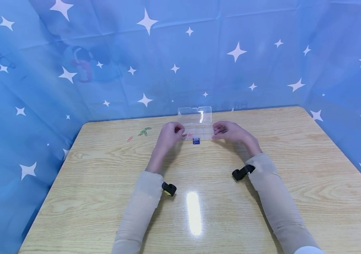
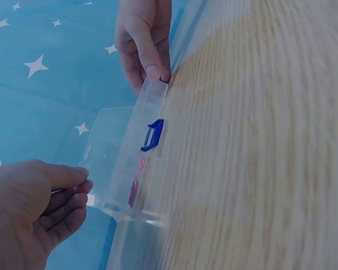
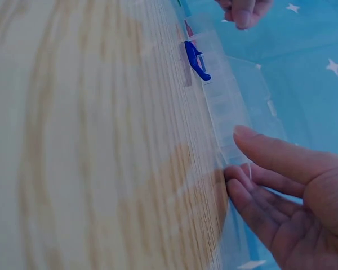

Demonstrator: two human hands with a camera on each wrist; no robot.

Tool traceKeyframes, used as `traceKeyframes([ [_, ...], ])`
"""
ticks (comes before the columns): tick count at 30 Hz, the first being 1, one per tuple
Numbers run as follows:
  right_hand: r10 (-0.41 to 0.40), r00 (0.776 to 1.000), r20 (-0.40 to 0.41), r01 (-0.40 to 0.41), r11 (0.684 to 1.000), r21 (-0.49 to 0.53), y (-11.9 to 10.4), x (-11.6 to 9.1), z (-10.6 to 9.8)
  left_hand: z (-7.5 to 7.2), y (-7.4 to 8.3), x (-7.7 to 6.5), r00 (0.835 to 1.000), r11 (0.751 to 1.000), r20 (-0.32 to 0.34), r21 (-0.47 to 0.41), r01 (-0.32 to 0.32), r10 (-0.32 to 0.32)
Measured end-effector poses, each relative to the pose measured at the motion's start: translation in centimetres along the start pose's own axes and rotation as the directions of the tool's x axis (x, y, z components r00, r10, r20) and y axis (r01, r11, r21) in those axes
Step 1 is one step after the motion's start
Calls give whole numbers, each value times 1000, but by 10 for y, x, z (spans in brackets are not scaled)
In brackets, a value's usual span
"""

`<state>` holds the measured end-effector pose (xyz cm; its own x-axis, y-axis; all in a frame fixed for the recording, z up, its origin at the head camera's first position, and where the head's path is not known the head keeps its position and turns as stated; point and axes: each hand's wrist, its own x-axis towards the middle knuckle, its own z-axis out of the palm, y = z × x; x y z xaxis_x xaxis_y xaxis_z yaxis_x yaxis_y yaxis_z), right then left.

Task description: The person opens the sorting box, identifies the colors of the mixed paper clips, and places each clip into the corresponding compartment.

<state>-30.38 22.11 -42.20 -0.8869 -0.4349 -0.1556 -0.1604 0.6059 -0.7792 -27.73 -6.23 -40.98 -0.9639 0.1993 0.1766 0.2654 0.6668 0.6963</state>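
Note:
A clear plastic box [image 1: 204, 136] lies on the table, its transparent lid [image 1: 190, 114] raised at the back. A blue latch [image 1: 196, 141] sits on its front edge. Pink-red paper clips [image 2: 133, 193] show in the compartments at its left end. My left hand [image 1: 169, 133] hovers at that end, thumb and fingertips drawn together; no object shows between them. At the opposite end, my right hand [image 1: 229, 131] grips the box, with the thumb [image 3: 270, 149] at the top edge and the other fingers curled against the end wall.
Several green paper clips [image 1: 144, 131] and one pink paper clip [image 1: 130, 139] lie on the wooden table [image 1: 104, 183] left of the box. A blue curtain [image 1: 174, 53] with white stars hangs behind the table's far edge. Each wrist carries a small black camera.

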Motion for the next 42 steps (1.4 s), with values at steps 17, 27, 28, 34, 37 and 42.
traceKeyframes([
  [17,4,1000,3,-4,1000,1,2,1,0,-29,-33,-15,998,1000,-59,-10,11,-12],
  [27,10,1000,3,-10,1000,18,1,0,0,-45,-51,-22,994,999,-112,-31,-10,7],
  [28,8,1000,3,-8,1000,18,1,0,0,-46,-53,-22,993,999,-119,-32,-13,9],
  [34,6,1000,4,-6,1000,16,2,1,0,-53,-67,-27,989,1000,-150,-4,9,-10],
  [37,10,1000,4,-10,1000,17,2,1,-1,-57,-73,-30,987,999,-159,13,29,-27],
  [42,13,1000,4,-13,1000,12,1,-1,-1,-65,-81,-35,984,998,-173,18,56,-52],
])
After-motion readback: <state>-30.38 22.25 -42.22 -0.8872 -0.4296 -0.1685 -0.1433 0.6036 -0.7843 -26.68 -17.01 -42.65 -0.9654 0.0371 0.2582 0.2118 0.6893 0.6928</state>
